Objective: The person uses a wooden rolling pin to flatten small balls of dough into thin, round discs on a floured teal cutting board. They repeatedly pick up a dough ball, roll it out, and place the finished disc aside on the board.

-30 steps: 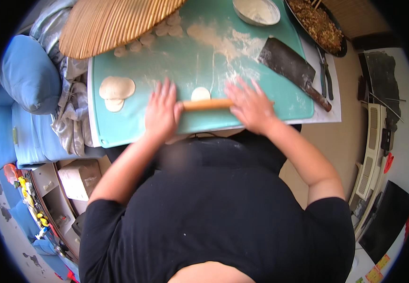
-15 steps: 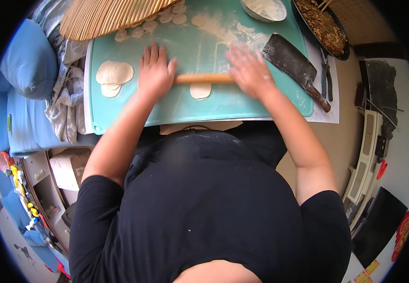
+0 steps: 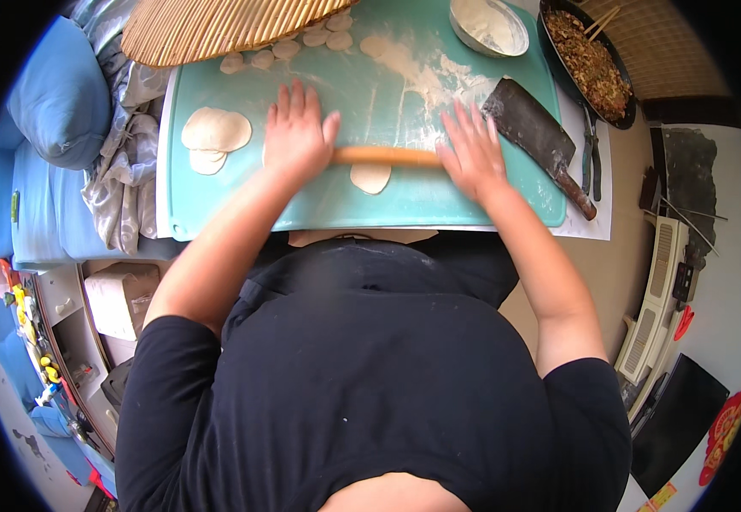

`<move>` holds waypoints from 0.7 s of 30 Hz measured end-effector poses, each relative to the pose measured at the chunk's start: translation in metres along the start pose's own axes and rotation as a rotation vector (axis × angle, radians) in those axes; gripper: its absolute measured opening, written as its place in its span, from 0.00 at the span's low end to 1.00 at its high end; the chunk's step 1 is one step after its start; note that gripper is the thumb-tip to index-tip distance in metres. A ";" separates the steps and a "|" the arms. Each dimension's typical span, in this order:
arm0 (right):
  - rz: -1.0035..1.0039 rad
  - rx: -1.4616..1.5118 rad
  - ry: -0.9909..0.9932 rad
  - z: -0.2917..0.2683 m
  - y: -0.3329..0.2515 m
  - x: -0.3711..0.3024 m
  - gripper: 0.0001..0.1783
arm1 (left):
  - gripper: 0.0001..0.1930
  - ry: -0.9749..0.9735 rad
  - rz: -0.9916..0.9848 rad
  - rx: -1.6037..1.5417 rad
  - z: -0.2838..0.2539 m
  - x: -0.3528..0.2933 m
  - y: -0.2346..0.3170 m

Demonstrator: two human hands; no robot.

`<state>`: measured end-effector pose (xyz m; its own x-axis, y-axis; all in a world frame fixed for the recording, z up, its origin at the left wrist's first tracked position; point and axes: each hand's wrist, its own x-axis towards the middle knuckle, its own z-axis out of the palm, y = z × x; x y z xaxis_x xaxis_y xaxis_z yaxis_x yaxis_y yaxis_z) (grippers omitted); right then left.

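Note:
A wooden rolling pin (image 3: 388, 156) lies crosswise over a flat round of dough (image 3: 370, 177), whose near part shows below it. My left hand (image 3: 300, 132) rests flat on the pin's left end, fingers stretched forward. At the other end, my right hand (image 3: 475, 154) presses with its palm, fingers spread. Neither hand is wrapped round the pin. Left of my left hand sits a stack of thin dough wrappers (image 3: 216, 130). Everything rests on a floury turquoise mat (image 3: 302, 206). To the right of my right hand lies a dark cleaver (image 3: 531, 128) with a wooden handle.
Several small dough discs (image 3: 315, 37) lie at the back, partly under a round lid of thin sticks (image 3: 217, 34). Loose flour (image 3: 426, 81) streaks the mat. A metal flour bowl (image 3: 514, 49) stands at the far right, beside a black pan (image 3: 558, 68) of chopped filling with chopsticks.
The whole view has shifted slightly, so the table sits lower in the picture. Both hands and the pin have moved a little to the right; my right hand is less blurred.

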<state>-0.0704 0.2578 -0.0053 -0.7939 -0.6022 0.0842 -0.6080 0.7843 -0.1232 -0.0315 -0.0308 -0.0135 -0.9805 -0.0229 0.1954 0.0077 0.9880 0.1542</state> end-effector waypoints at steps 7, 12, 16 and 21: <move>-0.152 0.088 -0.123 -0.021 -0.033 -0.011 0.28 | 0.30 -0.047 0.008 0.011 -0.010 -0.034 -0.004; 0.063 -0.038 0.020 0.003 0.008 -0.005 0.30 | 0.31 -0.024 -0.004 0.031 0.007 0.005 0.006; -0.095 -0.001 -0.162 -0.018 -0.021 -0.055 0.30 | 0.30 -0.151 0.186 -0.008 -0.015 -0.057 0.019; -0.051 0.020 -0.113 -0.017 -0.012 -0.005 0.29 | 0.29 0.041 -0.010 -0.018 0.003 -0.002 0.004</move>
<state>-0.0596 0.2540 0.0130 -0.7554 -0.6550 -0.0207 -0.6463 0.7498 -0.1419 -0.0298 -0.0266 -0.0159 -0.9716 -0.0390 0.2335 0.0021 0.9849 0.1732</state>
